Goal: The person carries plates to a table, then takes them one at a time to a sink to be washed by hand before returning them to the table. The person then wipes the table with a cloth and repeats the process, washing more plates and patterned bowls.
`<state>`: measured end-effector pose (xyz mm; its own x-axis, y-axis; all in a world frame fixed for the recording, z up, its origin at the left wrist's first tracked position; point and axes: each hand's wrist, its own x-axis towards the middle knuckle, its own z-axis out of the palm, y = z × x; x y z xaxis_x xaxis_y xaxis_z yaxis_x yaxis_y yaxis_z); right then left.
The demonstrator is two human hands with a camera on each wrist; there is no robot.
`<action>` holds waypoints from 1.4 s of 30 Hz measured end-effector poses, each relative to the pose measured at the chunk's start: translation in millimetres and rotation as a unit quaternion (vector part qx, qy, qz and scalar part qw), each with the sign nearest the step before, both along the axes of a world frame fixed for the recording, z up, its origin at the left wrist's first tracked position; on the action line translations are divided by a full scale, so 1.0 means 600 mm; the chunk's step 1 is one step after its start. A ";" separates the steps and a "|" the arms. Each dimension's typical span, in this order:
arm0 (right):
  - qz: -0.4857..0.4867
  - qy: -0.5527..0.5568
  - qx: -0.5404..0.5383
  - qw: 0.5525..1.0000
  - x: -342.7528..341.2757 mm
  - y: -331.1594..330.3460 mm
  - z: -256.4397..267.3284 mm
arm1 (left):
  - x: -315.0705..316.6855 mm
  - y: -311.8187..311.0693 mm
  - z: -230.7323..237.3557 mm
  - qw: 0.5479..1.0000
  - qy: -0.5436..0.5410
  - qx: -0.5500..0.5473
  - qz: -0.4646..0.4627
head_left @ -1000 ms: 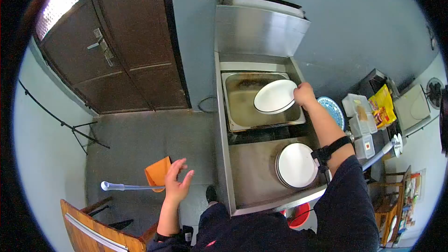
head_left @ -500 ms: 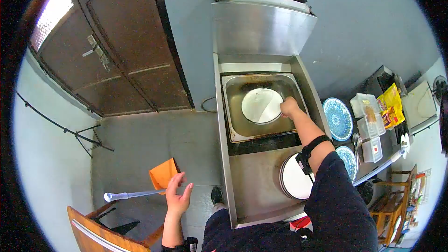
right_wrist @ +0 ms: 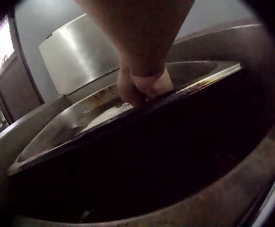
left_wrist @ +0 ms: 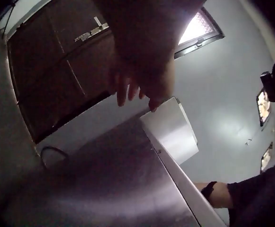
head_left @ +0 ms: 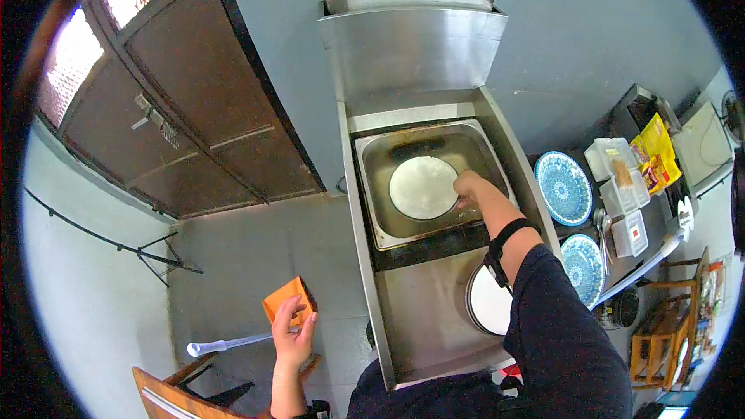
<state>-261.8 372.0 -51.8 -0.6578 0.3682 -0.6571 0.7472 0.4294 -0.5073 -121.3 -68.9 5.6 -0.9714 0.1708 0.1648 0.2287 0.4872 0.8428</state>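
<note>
In the head view my right hand (head_left: 470, 188) grips the right edge of a round white plate (head_left: 421, 188). The plate lies low inside a rectangular metal pan (head_left: 489, 143) with stained walls and what looks like water in it. From the right wrist, the fingers reach down past the pan's near rim, and only a sliver of the plate shows. A stack of white plates (head_left: 489, 304) stands on the steel counter (head_left: 419, 318), partly hidden by my right forearm. My left hand (head_left: 292, 339) hangs left of the counter, holding nothing, fingers loosely bent.
Raised steel edges (head_left: 353, 209) surround the counter, with an upright panel (head_left: 415, 43) behind. To the right are blue patterned plates (head_left: 563, 188), spoons (head_left: 604, 233), clear plastic boxes (head_left: 621, 186) and a yellow bag (head_left: 656, 155). An orange dustpan (head_left: 283, 299) lies on the floor beyond my left hand.
My right hand has carried the white plate left and down into the pan, from tilted above it to lying low inside. The left hand stays loose at the side. The head view has shifted.
</note>
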 end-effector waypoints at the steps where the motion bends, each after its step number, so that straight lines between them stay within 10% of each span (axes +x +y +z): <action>1: 0.011 -0.010 0.001 1.000 0.000 0.002 0.003 | -0.004 0.002 0.010 1.000 0.006 -0.012 -0.011; 9: 0.108 -0.032 0.042 0.993 -0.020 0.032 0.021 | -0.130 0.004 0.133 0.982 0.106 -0.105 -0.114; 15: 0.246 0.100 0.371 0.890 -0.025 0.016 0.067 | -0.240 0.124 0.213 0.946 0.143 -0.191 -0.221; 28: 0.422 0.237 0.446 0.753 0.014 -0.082 0.104 | -0.311 0.419 0.052 0.835 0.077 -0.444 -0.317; 42: 0.407 0.168 0.411 0.798 0.042 -0.061 0.071 | -0.324 0.436 0.005 0.794 0.097 -0.489 -0.348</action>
